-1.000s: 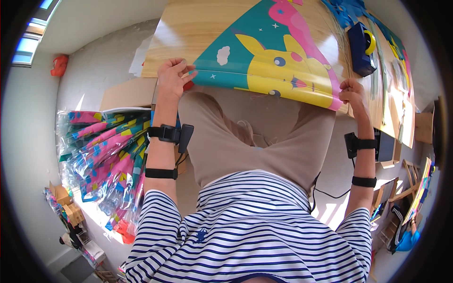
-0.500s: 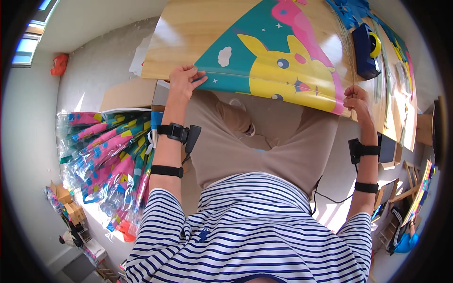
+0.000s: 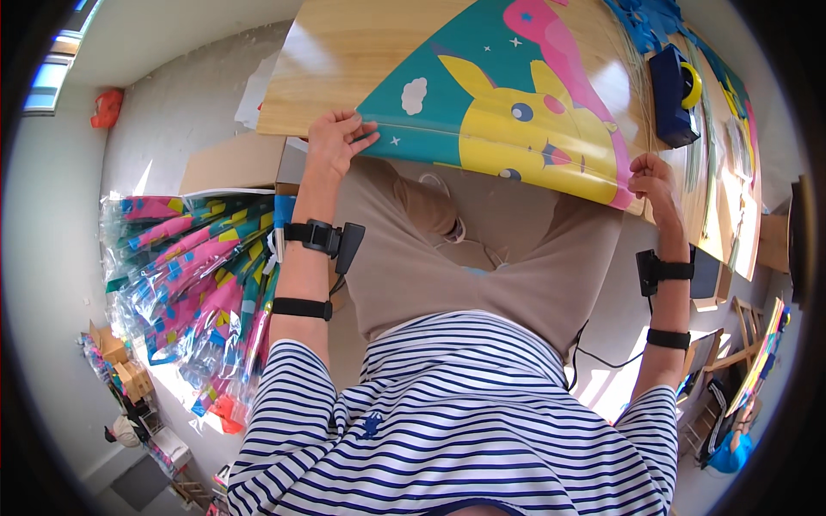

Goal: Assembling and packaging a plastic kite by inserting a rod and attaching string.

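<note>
A glossy triangular printed sheet (image 3: 430, 107) lies on a wooden table (image 3: 323, 60). It is teal with a yellow cartoon animal, a white cloud and a pink border. Its near edge reaches over the table's front edge, above my knees, and a straight crease or line runs along it. At the sheet's left corner, the fingers of my left hand (image 3: 335, 142) pinch the edge, the other fingers slightly spread. The right corner, on the pink border, is held between the thumb and curled fingers of my right hand (image 3: 656, 179).
A dark blue tape dispenser (image 3: 669, 107) with a yellow roll (image 3: 691, 84) stands right of the sheet, beside thin rods (image 3: 710, 163). Blue strips (image 3: 641, 26) lie at the back. On the left are a cardboard box (image 3: 232, 163) and a pile of colourful plastic-wrapped packs (image 3: 194, 284).
Both hands keep hold of the sheet's corners in nearly the same places. The view has shifted slightly, and little else differs.
</note>
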The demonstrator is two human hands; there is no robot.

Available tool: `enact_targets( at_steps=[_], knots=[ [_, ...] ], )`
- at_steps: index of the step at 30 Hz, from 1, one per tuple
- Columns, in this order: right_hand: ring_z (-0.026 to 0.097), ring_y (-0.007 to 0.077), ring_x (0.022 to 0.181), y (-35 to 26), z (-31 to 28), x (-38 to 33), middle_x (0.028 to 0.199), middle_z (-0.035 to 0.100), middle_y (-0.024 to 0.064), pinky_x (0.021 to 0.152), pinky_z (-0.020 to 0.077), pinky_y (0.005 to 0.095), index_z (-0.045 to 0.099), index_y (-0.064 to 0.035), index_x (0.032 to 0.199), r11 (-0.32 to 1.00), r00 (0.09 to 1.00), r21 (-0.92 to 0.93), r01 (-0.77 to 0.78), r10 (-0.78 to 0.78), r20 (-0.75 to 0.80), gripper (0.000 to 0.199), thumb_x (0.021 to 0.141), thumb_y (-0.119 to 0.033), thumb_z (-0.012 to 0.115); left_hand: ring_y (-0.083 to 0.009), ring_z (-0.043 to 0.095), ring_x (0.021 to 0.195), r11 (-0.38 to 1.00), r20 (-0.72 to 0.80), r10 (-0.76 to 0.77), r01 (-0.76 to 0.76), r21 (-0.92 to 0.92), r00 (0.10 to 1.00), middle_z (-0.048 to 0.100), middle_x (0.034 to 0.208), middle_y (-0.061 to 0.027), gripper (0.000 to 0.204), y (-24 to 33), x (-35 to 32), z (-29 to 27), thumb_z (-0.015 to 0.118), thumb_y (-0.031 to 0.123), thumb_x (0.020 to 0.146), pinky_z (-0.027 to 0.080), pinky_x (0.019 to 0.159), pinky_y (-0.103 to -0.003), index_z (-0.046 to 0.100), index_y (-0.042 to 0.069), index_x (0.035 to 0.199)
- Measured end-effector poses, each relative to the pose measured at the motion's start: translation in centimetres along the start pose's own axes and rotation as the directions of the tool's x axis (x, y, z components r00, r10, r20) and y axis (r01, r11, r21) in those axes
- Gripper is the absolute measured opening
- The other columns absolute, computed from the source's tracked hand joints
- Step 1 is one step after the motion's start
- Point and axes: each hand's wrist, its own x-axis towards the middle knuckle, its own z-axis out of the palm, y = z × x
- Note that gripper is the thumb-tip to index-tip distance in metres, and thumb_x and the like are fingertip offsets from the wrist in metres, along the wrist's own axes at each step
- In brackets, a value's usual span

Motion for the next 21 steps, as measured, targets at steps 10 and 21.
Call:
enact_targets(
  at_steps=[10, 21],
  knots=[
    [0.053, 0.0111, 0.06, 0.4, -0.3, -0.3, 0.069, 0.059, 0.0033, 0.057, 0.0405, 0.0251, 0.062, 0.0009, 0.092, 1.0, 1.0, 0.003, 0.005, -0.005, -0.001, 0.022, 0.07, -0.001, 0.063, -0.0312, 0.068, 0.096, 0.999, -0.02, -0.005, 0.006, 0.039, 1.0, 0.062, 0.102, -0.0171, 0.014, 0.3, -0.2, 0.7, 0.058, -0.003, 0.095, 0.059, 0.09, -0.05, 0.053, -0.006, 0.108],
    [0.052, 0.0113, 0.059, 0.2, -0.2, -1.1, 0.069, 0.058, 0.0032, 0.056, 0.04, 0.025, 0.061, 0.0021, 0.093, 1.0, 1.0, -0.004, 0.029, -0.029, 0.001, 0.023, 0.07, -0.001, 0.063, -0.0321, 0.069, 0.091, 0.998, -0.021, 0.005, -0.004, 0.057, 1.0, 0.06, 0.101, -0.0162, 0.02, 0.1, 0.5, 0.4, 0.06, -0.006, 0.092, 0.061, 0.082, -0.049, 0.052, -0.006, 0.11]
  ],
)
